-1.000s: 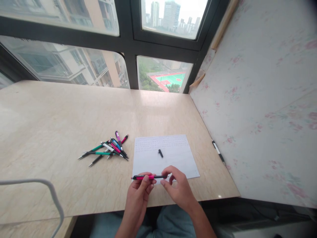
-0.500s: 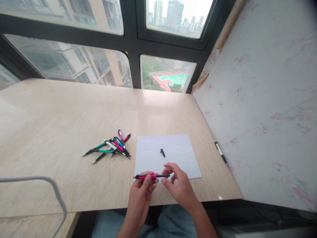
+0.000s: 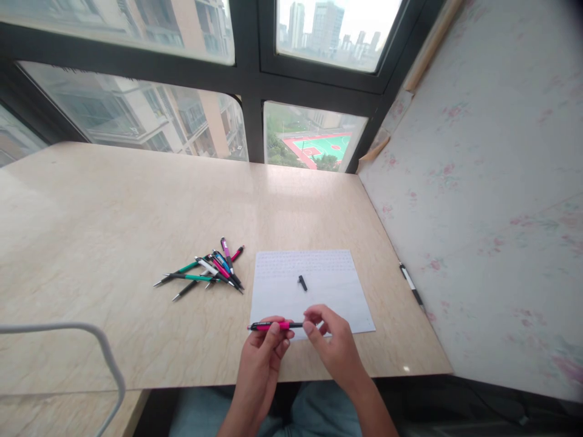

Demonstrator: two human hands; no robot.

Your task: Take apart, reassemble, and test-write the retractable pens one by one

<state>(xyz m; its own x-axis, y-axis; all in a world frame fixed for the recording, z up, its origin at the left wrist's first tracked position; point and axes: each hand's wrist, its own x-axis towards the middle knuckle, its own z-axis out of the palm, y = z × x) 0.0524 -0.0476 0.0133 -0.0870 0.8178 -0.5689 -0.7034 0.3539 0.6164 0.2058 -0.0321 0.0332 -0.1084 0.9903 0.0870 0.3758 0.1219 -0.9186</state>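
A pink-and-black pen (image 3: 283,326) lies level above the near edge of a sheet of paper (image 3: 273,297). My left hand (image 3: 265,352) is closed on its barrel, thumb on top. My right hand (image 3: 334,343) pinches the pen's black right end between thumb and fingers, which hide the very tip. Beyond the hands, on the paper, lies a small black piece (image 3: 303,283) that looks like a pen cap with a clip.
Several pens (image 3: 207,271) in various colours lie in a loose pile left of the paper. A white-and-black pen (image 3: 410,284) lies against the papered wall (image 3: 492,212). A grey cable (image 3: 102,340) curves in at the left front. Windows stand behind the tabletop (image 3: 113,212).
My right hand's fingers have closed from a loose, open curl onto the pen's right end. My left hand keeps its hold, and the view has shifted slightly.
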